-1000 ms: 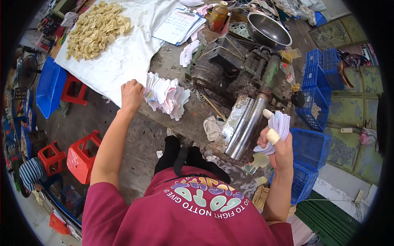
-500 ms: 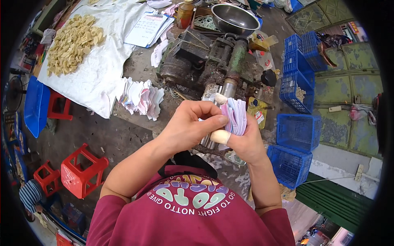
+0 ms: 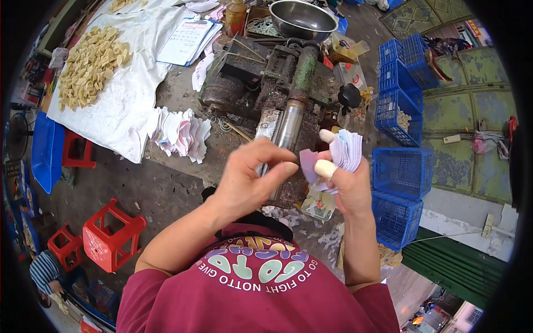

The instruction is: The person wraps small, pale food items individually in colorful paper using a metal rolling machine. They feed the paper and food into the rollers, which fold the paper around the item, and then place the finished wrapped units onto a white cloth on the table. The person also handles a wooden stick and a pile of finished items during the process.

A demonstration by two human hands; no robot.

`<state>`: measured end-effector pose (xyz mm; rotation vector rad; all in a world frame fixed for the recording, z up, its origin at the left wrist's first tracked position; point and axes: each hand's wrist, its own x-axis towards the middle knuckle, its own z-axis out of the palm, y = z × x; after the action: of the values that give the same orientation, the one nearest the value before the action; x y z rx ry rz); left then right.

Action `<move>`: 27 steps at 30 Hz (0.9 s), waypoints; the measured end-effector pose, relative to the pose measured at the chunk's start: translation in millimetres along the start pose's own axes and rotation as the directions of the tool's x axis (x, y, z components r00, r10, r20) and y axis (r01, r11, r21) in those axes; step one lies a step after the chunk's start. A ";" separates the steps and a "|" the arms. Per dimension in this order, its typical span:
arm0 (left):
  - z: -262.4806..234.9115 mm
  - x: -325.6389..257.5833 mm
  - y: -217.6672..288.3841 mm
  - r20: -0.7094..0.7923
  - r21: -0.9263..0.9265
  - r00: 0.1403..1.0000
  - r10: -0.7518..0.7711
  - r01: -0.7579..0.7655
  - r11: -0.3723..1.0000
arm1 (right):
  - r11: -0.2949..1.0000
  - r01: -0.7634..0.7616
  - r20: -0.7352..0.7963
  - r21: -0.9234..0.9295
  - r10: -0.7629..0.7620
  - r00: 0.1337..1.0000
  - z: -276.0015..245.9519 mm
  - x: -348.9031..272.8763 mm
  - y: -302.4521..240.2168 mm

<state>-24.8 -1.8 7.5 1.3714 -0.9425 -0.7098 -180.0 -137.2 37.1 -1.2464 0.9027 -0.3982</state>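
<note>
A fanned bundle of paper slips [image 3: 347, 150], white and lilac with one pink slip sticking out to the left, is gripped in my right hand [image 3: 353, 186]. Pale finger covers sit on that hand's thumb and one finger. Just left of the bundle is my left hand [image 3: 244, 175], fingers curled and thumb close to the index finger; whether anything is between them is hidden. Both hands are over the near end of a greasy machine [image 3: 266, 77] with a shiny metal roller [image 3: 290, 125]. A wavy stack of cut paper [image 3: 180, 133] rests left of it.
Yellowish cut pieces [image 3: 94, 64] are heaped on a white cloth [image 3: 130, 94] at far left. Behind the machine stand a steel bowl [image 3: 303, 21] and a clipboard [image 3: 186, 41]. Blue crates [image 3: 401, 172] are at right, red stools [image 3: 112, 236] at lower left.
My right hand has moved right with the paper bundle. My left hand has come away from the bundle, leaving a gap, and the pink slip now stands apart from the others.
</note>
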 end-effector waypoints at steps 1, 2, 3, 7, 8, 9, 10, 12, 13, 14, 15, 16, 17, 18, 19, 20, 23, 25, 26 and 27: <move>-5.2 -0.5 -2.3 -0.069 0.059 0.998 -0.010 0.014 0.998 | 0.993 0.018 -0.048 -0.117 -0.023 0.999 -3.2 3.8 -0.3; -11.3 -1.9 -14.2 -0.145 0.108 0.989 0.009 0.007 0.994 | 0.972 0.030 -0.091 -0.233 -0.052 0.995 -4.2 8.0 0.5; -17.6 -2.0 -21.8 -0.173 0.175 0.985 -0.010 0.041 0.984 | 0.958 0.017 -0.070 -0.288 -0.039 0.997 -3.4 12.3 4.4; -17.7 -2.5 -47.6 -0.154 0.516 0.980 0.127 -0.029 0.856 | 0.870 0.007 -0.038 -0.494 -0.030 0.999 8.4 27.1 22.0; -14.9 -1.4 -49.5 -0.143 0.560 0.979 0.142 -0.038 0.827 | 0.839 0.019 -0.034 -0.544 -0.045 0.998 11.5 31.7 26.7; -13.9 -1.3 -51.9 -0.152 0.550 0.979 0.133 -0.028 0.835 | 0.806 0.034 -0.024 -0.591 -0.059 0.998 15.3 35.5 31.6; -13.0 -1.0 -54.4 -0.161 0.538 0.979 0.124 -0.018 0.843 | 0.791 0.068 -0.038 -0.609 -0.115 0.993 18.3 37.0 35.8; -17.3 -0.6 -62.3 -0.164 0.537 0.976 0.145 -0.036 0.843 | 0.796 0.065 -0.034 -0.601 -0.107 0.994 21.0 38.5 34.3; -22.3 0.0 -66.3 -0.209 0.439 0.974 0.087 0.014 0.899 | 0.800 0.064 -0.030 -0.597 -0.102 0.994 22.5 39.0 32.6; -28.3 0.4 -70.2 -0.248 0.333 0.968 0.025 0.061 0.941 | 0.790 0.141 -0.024 -0.597 -0.193 0.981 24.1 37.6 29.8; -36.3 0.6 -74.7 -0.282 0.221 0.959 -0.040 0.106 0.970 | 0.829 0.024 -0.081 -0.559 -0.083 0.993 23.8 35.4 23.7; -51.9 -0.6 -82.6 -0.361 0.285 0.932 -0.026 0.137 0.948 | 0.830 -0.013 -0.121 -0.558 -0.066 0.990 18.7 36.1 25.2; -72.0 -1.7 -90.2 -0.436 0.330 0.900 -0.005 0.165 0.930 | 0.830 -0.050 -0.161 -0.555 -0.048 0.986 12.7 36.4 26.7; -96.8 -3.1 -94.5 -0.505 0.285 0.861 -0.061 0.233 0.930 | 0.852 -0.088 -0.178 -0.517 -0.006 0.984 12.4 34.7 22.9; -129.2 -5.3 -110.2 -0.583 0.381 0.809 0.074 0.192 0.904 | 0.869 -0.124 -0.192 -0.479 0.034 0.981 13.2 32.3 17.8; -158.6 -4.7 -116.1 -0.638 0.488 0.751 0.170 0.223 0.844 | 0.924 -0.099 -0.166 -0.369 0.039 0.985 10.6 31.4 18.9; -230.9 -18.9 -131.3 -0.584 0.763 0.738 0.337 0.359 0.538 | 0.965 -0.053 -0.105 -0.257 0.026 0.994 12.3 27.2 18.9; -257.3 -36.8 -157.3 -0.466 0.870 0.834 0.295 0.371 0.326 | 0.984 -0.040 -0.053 -0.171 0.031 0.998 15.0 26.3 18.0; -259.2 -43.6 -167.3 -0.407 0.898 0.880 0.246 0.336 0.284 | 0.991 -0.036 -0.033 -0.129 0.032 0.999 15.5 26.2 16.8; -257.6 -51.5 -175.0 -0.344 0.924 0.919 0.192 0.295 0.245 | 0.995 -0.029 -0.014 -0.094 0.027 1.000 17.4 25.6 14.9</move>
<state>194.6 150.2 -161.0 2.5734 -1.0172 0.3203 -154.1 -139.4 14.6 -1.3169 0.9574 -0.3447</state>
